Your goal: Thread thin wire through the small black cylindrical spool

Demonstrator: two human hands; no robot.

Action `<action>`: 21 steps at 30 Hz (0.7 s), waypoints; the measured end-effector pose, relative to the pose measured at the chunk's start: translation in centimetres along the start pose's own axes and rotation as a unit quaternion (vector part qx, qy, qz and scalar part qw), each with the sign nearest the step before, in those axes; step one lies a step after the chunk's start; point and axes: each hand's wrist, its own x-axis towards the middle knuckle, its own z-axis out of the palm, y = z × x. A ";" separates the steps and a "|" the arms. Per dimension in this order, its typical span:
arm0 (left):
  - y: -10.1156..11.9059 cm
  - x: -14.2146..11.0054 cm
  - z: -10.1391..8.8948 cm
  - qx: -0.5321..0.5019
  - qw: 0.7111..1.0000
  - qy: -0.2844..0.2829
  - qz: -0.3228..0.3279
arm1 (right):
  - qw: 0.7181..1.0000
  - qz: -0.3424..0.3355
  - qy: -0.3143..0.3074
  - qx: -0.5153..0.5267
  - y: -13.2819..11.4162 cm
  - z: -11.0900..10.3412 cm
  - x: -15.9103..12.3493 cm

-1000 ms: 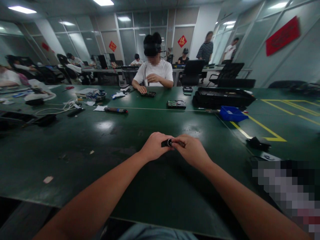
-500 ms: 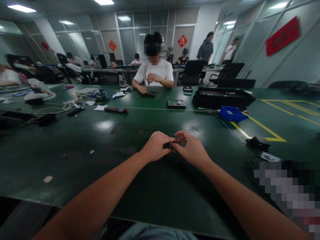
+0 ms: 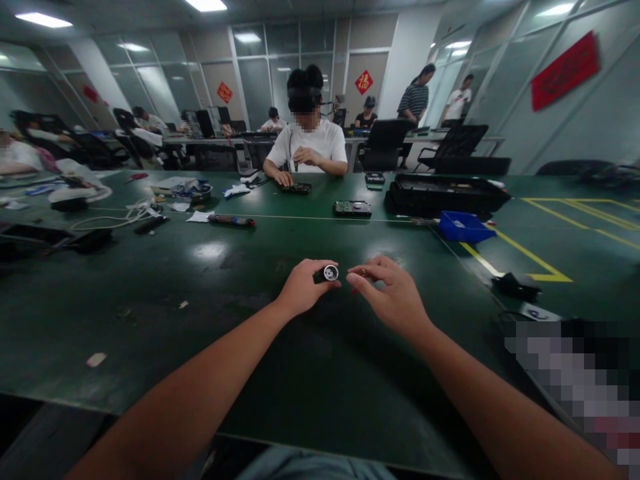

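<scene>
While your left hand (image 3: 303, 288) has its thumb and fingers closed around that black tube (image 3: 330, 273), the grip looks like it's only near the end, so I'd watch for it twisting or slipping if something pushes on it off-centre. The tube's in front of you over the green table (image 3: 190, 347), silver-rimmed open end showing. Your right hand (image 3: 395, 293) is just beside it, not touching, fingers half-curled with thumb and fingertip close together. There's maybe something small in there, but I honestly can't tell if you've got hold of it. If you have, a loose pinch could drop it, and tiny bits probably bounce. Tip that open end down and anything loose inside might fall out too, imo.
</scene>
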 end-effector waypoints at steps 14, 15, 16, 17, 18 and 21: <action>-0.6 0.1 0.0 -0.009 1.000 0.012 -0.020 | 0.987 0.032 0.139 0.078 0.4 0.8 -0.9; -0.6 0.1 0.1 -0.010 1.000 0.012 -0.019 | 0.989 0.030 0.134 0.059 0.4 0.8 -0.9; -0.5 0.0 0.0 -0.011 1.000 0.012 -0.019 | 0.991 0.028 0.127 0.043 0.4 0.8 -0.9; -0.5 0.0 0.0 -0.012 1.000 0.010 -0.019 | 0.992 0.027 0.119 0.030 0.4 0.7 -0.8; -0.4 0.0 0.0 -0.011 1.000 0.009 -0.019 | 0.993 0.027 0.112 0.022 0.3 0.7 -0.8; -0.3 0.0 0.0 -0.005 1.000 0.003 -0.017 | 0.994 0.028 0.105 0.006 0.1 0.6 -0.8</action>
